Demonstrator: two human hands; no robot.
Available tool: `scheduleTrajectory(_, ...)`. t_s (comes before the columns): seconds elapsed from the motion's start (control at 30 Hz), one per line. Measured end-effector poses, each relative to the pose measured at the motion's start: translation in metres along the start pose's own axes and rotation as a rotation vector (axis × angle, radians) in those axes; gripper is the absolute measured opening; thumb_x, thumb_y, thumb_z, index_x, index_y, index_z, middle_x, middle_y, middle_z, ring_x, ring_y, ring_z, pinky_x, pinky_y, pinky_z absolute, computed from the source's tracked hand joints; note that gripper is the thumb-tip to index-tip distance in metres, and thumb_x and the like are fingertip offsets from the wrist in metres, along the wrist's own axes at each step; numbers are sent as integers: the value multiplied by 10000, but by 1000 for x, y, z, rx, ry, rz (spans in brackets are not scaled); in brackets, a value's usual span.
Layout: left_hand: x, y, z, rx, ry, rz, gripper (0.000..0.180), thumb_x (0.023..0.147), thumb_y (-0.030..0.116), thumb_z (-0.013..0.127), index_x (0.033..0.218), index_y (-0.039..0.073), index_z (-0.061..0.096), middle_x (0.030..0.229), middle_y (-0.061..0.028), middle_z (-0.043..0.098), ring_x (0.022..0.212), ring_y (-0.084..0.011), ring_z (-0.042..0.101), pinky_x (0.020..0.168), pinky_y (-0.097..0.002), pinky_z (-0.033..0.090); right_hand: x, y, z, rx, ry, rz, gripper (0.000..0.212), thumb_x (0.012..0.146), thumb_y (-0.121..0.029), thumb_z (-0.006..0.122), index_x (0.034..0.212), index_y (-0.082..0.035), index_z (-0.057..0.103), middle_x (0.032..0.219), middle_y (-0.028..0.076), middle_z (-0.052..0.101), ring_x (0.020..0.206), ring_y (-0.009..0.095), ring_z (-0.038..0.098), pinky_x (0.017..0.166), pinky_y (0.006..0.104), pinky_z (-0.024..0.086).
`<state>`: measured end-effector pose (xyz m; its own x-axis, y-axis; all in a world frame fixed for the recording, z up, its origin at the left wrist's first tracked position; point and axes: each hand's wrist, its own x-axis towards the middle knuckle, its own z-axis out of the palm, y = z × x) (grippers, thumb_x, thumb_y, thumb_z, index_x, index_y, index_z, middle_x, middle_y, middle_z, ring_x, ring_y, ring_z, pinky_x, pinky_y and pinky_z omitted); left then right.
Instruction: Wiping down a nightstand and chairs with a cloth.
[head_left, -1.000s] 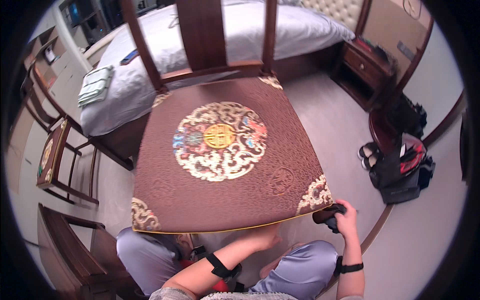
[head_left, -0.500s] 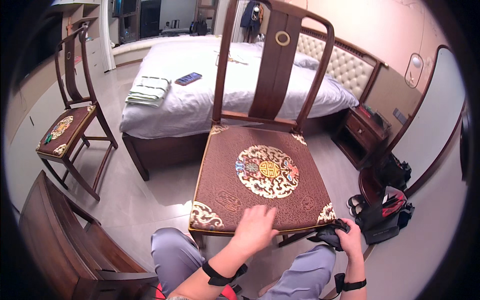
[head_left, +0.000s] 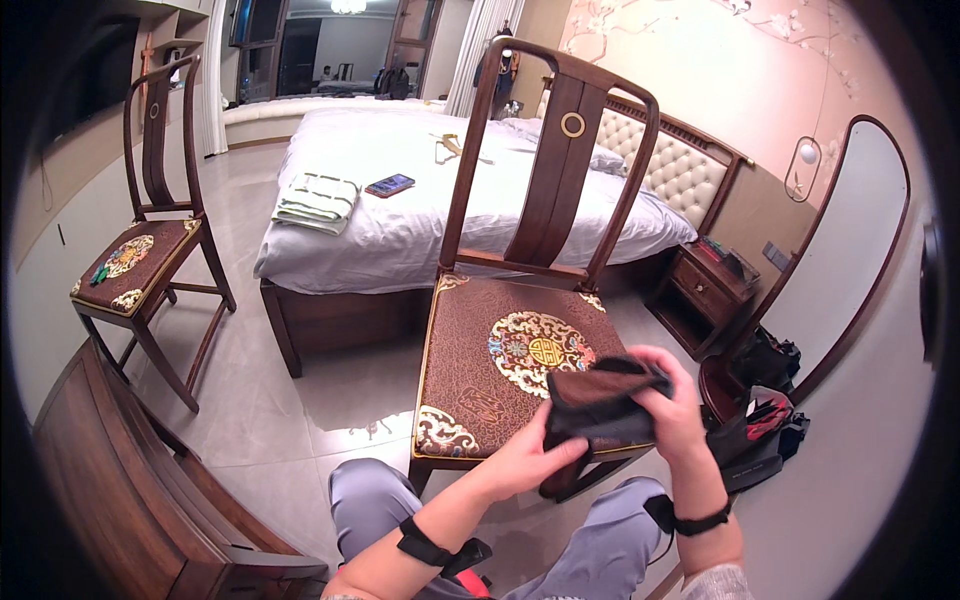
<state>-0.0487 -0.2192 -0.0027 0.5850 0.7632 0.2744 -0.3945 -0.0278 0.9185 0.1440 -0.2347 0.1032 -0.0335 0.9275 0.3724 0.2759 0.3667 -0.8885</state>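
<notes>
one dark item (head_left: 598, 416), kind unclear, pinched by left hand (head_left: 524, 462) and right hand (head_left: 676, 406), some fingers hidden behind it

The person's left hand (head_left: 522, 462) and right hand (head_left: 678, 405) grip opposite ends of a dark, soft-looking item (head_left: 600, 412), which hides part of a patterned chair (head_left: 470, 355). Beyond, a folded towel (head_left: 316, 203) and phone (head_left: 390, 186) lie on the bed (head_left: 395, 245); another chair (head_left: 165, 262) stands left.

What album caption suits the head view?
Left hand and right hand hold a dark pouch-like item before a wooden chair.
</notes>
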Motion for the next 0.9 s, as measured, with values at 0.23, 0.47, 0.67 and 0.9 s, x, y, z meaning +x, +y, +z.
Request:
scheduleTrajectory(0.23,35,24,-38,-524,212,54,367,955,39,492,1321,20,463,1244,-111,589,1116,-227,604,972,-379,503,5,7,63,-1042,-12,-656,1041,615,-498,847,1453,-118,360,1472,289,234,1341,496,299,1080,552,310)
scheduleTrajectory(0.47,80,17,-99,-394,264,98,371,921,-26,473,1288,28,494,1178,-98,615,1039,-187,626,900,-316,520,79,49,55,-571,-214,-393,988,697,-361,847,1425,9,291,1345,259,419,1276,377,436,1067,430,369)
scheduleTrajectory(0.67,82,1,-120,-302,300,-66,403,964,20,459,1362,57,410,1069,-35,573,925,-80,561,788,-236,488,132,106,53,-351,-447,-78,958,695,-303,857,1410,12,303,1299,216,491,1230,309,494,1053,385,385)
scheduleTrajectory(0.9,64,35,-103,-181,87,-361,645,948,-19,492,1480,86,143,1068,-59,496,851,-85,493,717,-251,450,173,114,41,-233,-785,-74,816,693,-239,833,1330,31,399,1197,217,569,1138,306,576,988,367,442)
